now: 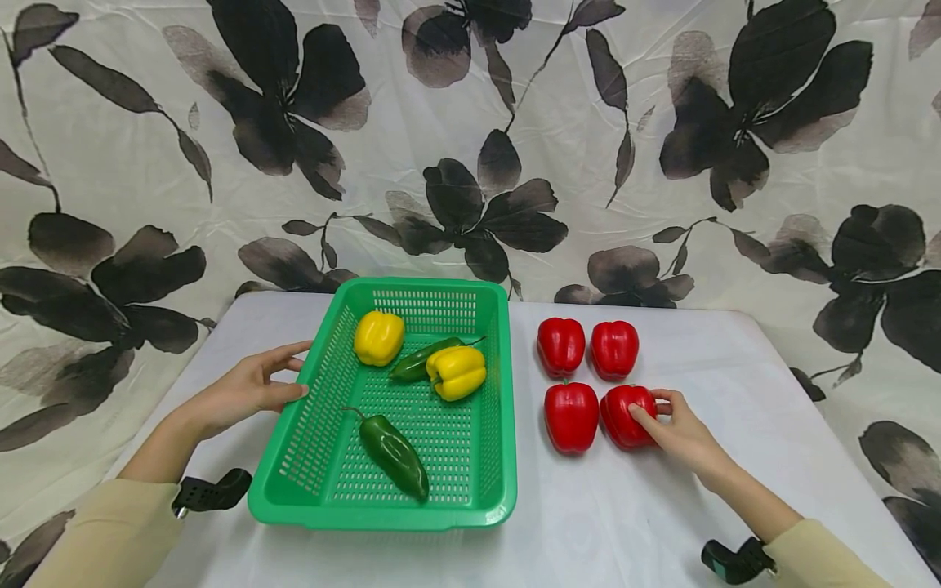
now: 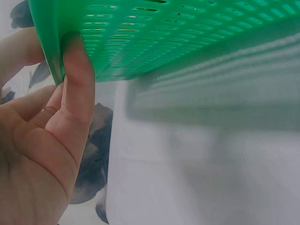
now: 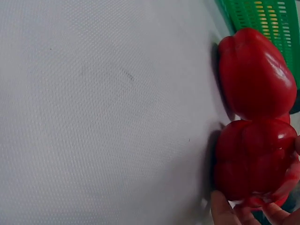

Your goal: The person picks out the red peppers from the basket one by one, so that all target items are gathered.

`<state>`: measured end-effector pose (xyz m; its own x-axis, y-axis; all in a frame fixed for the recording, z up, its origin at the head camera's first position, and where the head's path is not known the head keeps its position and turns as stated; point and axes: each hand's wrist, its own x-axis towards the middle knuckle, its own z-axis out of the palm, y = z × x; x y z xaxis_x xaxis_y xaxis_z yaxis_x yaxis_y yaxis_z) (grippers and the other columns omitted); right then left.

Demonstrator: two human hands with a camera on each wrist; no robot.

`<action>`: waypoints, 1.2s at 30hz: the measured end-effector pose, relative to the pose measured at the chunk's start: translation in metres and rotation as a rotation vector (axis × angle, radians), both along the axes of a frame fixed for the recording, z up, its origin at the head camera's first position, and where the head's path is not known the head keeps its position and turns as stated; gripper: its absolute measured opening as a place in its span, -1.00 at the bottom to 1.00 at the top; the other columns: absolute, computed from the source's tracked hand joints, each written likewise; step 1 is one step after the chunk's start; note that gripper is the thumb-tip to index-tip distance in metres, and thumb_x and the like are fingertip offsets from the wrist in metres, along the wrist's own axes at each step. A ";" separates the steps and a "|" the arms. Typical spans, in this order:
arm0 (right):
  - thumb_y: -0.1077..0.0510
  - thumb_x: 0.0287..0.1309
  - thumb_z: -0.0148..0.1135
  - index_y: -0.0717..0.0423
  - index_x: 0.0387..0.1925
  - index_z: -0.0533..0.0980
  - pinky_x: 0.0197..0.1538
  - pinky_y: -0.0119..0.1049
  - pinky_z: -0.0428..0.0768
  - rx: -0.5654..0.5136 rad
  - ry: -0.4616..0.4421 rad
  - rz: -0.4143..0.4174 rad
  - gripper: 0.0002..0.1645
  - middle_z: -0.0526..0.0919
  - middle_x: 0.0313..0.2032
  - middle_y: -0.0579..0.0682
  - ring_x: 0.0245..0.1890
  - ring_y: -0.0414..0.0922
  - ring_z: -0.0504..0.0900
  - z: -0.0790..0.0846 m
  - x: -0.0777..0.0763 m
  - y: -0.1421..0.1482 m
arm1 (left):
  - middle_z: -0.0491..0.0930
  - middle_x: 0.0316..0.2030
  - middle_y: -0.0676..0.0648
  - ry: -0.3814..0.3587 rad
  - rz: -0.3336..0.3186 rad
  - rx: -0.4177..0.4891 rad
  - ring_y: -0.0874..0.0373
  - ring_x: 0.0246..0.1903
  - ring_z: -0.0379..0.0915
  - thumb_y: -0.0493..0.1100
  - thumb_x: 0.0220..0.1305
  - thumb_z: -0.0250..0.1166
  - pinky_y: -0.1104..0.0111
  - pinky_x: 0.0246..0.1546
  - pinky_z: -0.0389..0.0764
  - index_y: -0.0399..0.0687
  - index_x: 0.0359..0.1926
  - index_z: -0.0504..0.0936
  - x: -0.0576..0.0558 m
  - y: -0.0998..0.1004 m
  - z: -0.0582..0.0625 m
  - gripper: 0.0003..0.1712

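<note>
My left hand (image 1: 246, 392) pinches the left rim of a green plastic basket (image 1: 507, 457); in the left wrist view the thumb (image 2: 77, 70) lies against the rim's outer side. Inside the basket are two yellow bell peppers (image 1: 378, 338) and two green chili peppers (image 1: 394, 457). To the right, my right hand (image 1: 684, 433) holds a red bell pepper (image 1: 623, 420) between thumb and fingers. That pepper sits at the near right of a group with other red bell peppers (image 1: 571, 418), and in the right wrist view it lies against its neighbour (image 3: 255, 75).
A white cloth-covered table (image 1: 588, 523) bears the basket and the red peppers. Behind it hangs a white curtain (image 1: 610, 106) with dark flowers. Dark wrist-worn devices (image 1: 213, 490) sit at both cuffs.
</note>
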<state>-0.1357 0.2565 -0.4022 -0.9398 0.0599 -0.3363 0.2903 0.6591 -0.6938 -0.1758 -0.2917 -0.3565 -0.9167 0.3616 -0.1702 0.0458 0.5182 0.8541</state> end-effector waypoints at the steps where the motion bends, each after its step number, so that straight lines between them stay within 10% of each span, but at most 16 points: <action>1: -0.30 0.13 0.06 0.31 0.29 -0.06 -0.06 -0.03 0.58 -0.003 -0.002 -0.002 0.01 0.16 0.17 0.37 0.14 0.30 0.22 0.000 0.000 0.000 | 0.27 0.13 -0.35 0.000 0.000 0.001 0.00 -0.27 0.58 -0.15 0.22 0.20 0.21 -0.23 0.63 -0.12 0.41 -0.02 0.000 0.000 0.000 -0.18; 23: -0.29 0.09 0.12 0.33 0.30 -0.04 -0.15 -0.10 0.63 0.023 0.033 0.023 0.04 0.18 0.16 0.39 0.10 0.29 0.27 -0.002 -0.001 0.000 | 0.27 0.12 -0.35 -0.002 -0.005 -0.013 -0.01 -0.27 0.58 -0.15 0.21 0.21 0.19 -0.24 0.63 -0.12 0.40 0.00 -0.001 0.001 0.002 -0.17; 36: -0.17 0.31 -0.13 0.33 0.25 0.16 -0.10 0.01 0.59 0.157 0.211 0.066 -0.27 0.29 0.14 0.39 0.05 0.30 0.39 0.007 0.001 0.010 | 0.30 0.09 -0.35 0.034 -0.022 -0.079 0.04 -0.25 0.54 -0.13 0.23 0.19 0.26 -0.30 0.63 -0.20 0.39 0.02 0.001 0.001 0.003 -0.20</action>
